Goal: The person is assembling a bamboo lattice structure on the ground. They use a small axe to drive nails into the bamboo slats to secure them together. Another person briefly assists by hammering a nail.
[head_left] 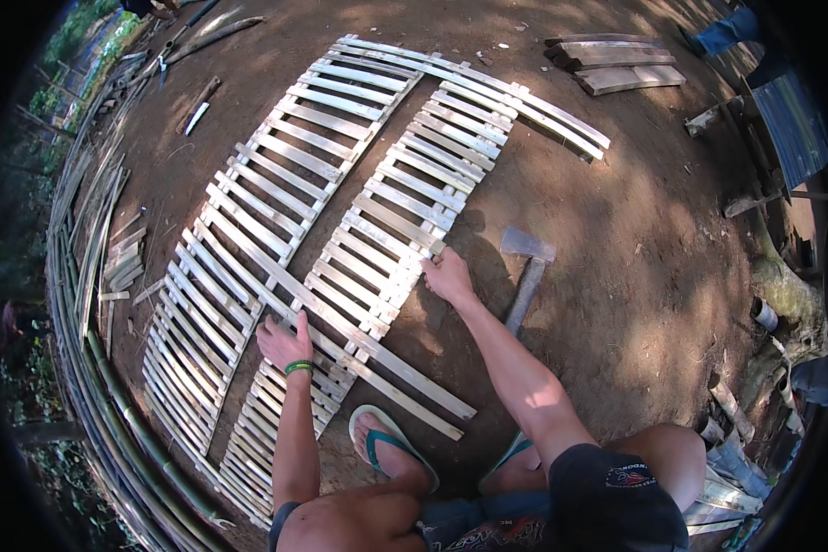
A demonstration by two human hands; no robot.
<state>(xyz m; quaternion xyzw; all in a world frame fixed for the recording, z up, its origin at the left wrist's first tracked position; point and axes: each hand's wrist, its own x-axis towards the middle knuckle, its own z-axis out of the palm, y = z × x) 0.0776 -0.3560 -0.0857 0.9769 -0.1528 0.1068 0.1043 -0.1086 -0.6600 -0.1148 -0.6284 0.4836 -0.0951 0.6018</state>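
On the dirt at 12 o'clock, the slat panel (340, 230) runs 7-to-1; my right hand (448, 276) grips its edge w/ curled fingers, my left hand (285, 345) rests flat, fingers spread.

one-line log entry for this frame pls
left hand: flat on bamboo slat panel | right hand: on panel edge | axe: on dirt, untouched
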